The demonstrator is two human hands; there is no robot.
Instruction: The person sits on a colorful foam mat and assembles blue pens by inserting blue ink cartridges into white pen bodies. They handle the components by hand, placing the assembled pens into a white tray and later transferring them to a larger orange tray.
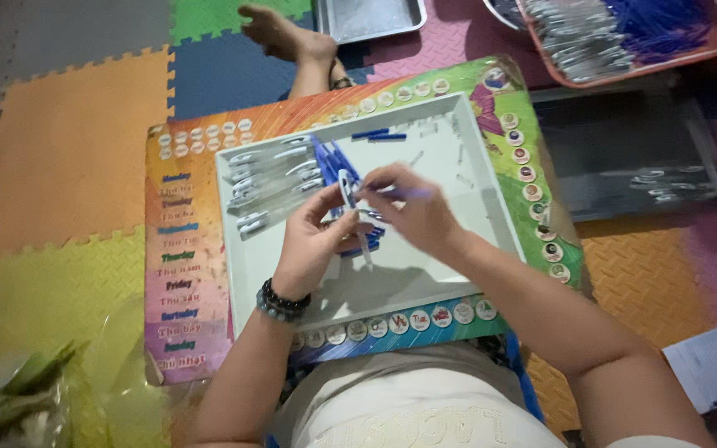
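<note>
My left hand (313, 241) holds a clear pen barrel with a white clip (348, 189) over a white tray (458, 249). My right hand (412, 207) pinches a thin blue refill (408, 193) with its tip at the barrel. The two hands meet above the tray's middle. A row of assembled clear pens (271, 178) lies in the tray's left half, with blue refills (325, 162) piled beside them. Two more blue pieces (379, 134) lie near the tray's far edge.
The tray rests on a colourful small table (184, 274) over foam floor mats. A red tray of pens and refills (616, 33) sits at far right, a dark tray (624, 149) below it, a metal tray (371, 17) at top. Another person's foot (284, 37) lies beyond the table.
</note>
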